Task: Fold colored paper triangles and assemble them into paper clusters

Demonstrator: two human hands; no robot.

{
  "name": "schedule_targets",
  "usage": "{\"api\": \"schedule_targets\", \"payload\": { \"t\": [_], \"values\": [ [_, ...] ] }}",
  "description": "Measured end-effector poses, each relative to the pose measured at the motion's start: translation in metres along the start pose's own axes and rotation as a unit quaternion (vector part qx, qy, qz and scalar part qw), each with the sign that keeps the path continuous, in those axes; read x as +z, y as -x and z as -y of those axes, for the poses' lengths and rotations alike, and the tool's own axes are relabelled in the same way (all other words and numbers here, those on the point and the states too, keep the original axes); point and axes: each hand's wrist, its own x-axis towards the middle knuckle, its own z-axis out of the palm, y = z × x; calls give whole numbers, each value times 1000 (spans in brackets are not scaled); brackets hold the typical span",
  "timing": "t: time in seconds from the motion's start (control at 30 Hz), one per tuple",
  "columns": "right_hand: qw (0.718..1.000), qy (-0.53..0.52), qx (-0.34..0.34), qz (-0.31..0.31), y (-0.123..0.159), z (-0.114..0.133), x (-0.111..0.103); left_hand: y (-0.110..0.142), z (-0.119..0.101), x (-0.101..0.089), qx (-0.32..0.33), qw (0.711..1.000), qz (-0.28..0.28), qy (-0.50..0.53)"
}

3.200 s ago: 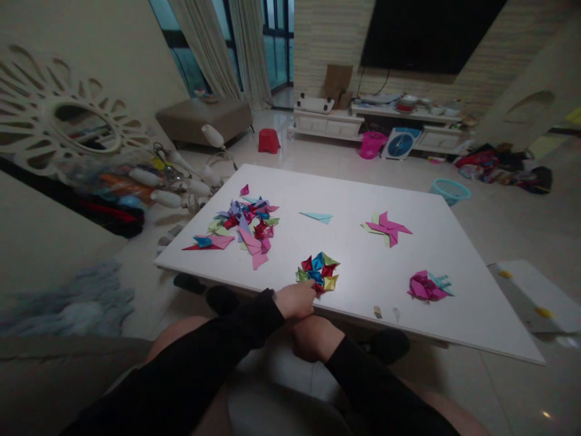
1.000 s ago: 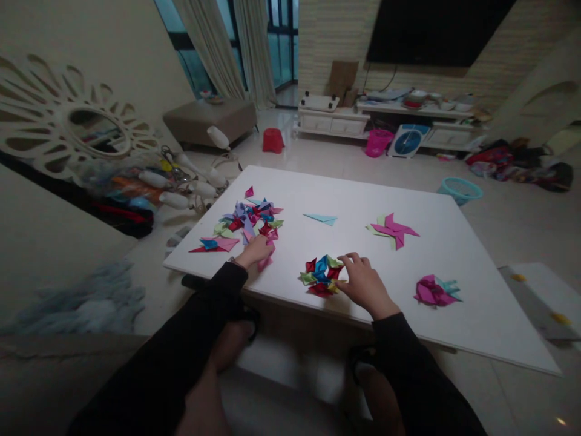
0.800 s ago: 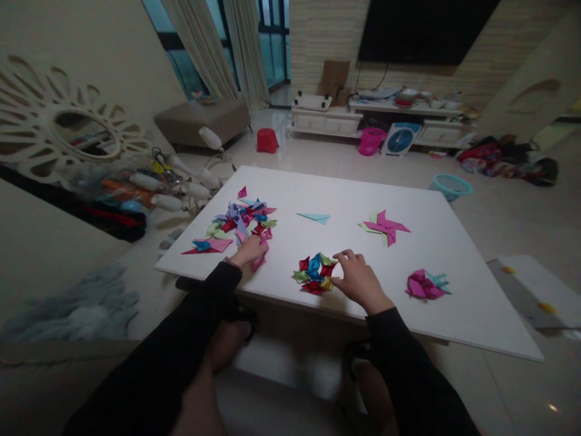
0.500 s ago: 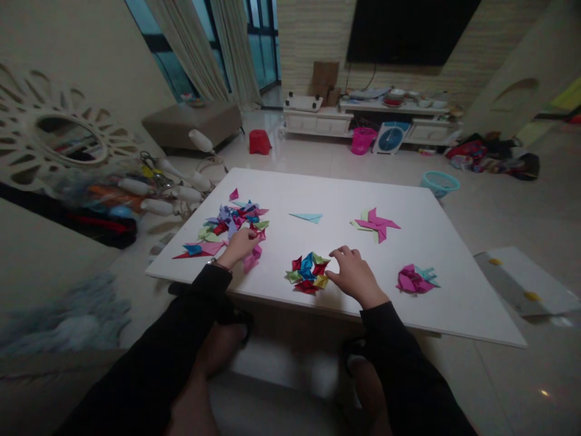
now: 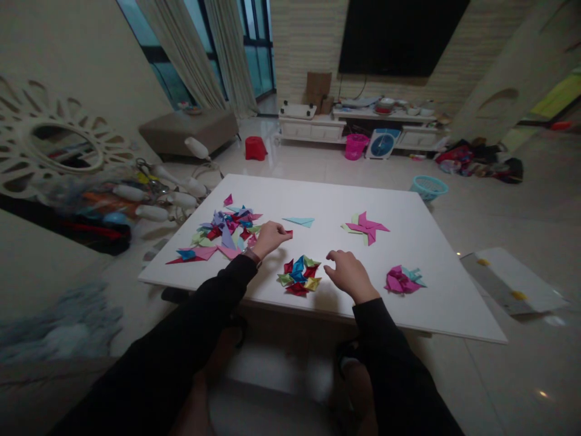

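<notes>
Pinched between the fingers of my left hand (image 5: 271, 238) is a small red folded paper piece (image 5: 289, 234), held above the table. Close to the front edge, a ring of shiny folded paper pieces (image 5: 298, 275) in red, blue, green and gold lies between my hands. Just right of that ring hovers my right hand (image 5: 348, 274), fingers apart and curved, with nothing in it. On the left, a pile of folded paper pieces (image 5: 227, 227) in purple, pink, green and blue is partly hidden behind my left hand.
On the white table (image 5: 327, 203) lie a light blue folded strip (image 5: 299, 221), a pink and green paper pinwheel (image 5: 367, 227) and a magenta and teal paper shape (image 5: 403, 280). A lamp with several white shades (image 5: 152, 212) stands beyond the left edge; a blue basket (image 5: 429, 186) is behind the right corner.
My left hand has moved right, away from the pile, bringing a red paper piece with it. My right hand stays beside the ring. The view has shifted slightly.
</notes>
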Motion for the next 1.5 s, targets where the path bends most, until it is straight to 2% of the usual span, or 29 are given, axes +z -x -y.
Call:
{"api": "schedule_targets", "payload": {
  "t": [0.13,0.23,0.4,0.6,0.97,1.23,1.5],
  "values": [
    [999,-34,34,6,-19,-13,18,-13,-4,25,56,998,27,17],
    [996,-58,67,2,-34,-19,36,-15,-3,36,84,995,40,27],
    [995,-75,69,0,-46,-22,62,-16,6,41,107,992,58,33],
    [993,-92,65,-18,-52,-20,81,-17,14,47,119,989,80,21],
    [990,-109,82,-39,-61,-11,88,-14,17,49,131,987,92,-2],
    [983,-143,108,-37,-66,-13,90,-14,16,47,139,986,93,-13],
    [976,-163,134,-52,-69,-14,95,-11,14,53,152,983,105,-18]
  ]
}}
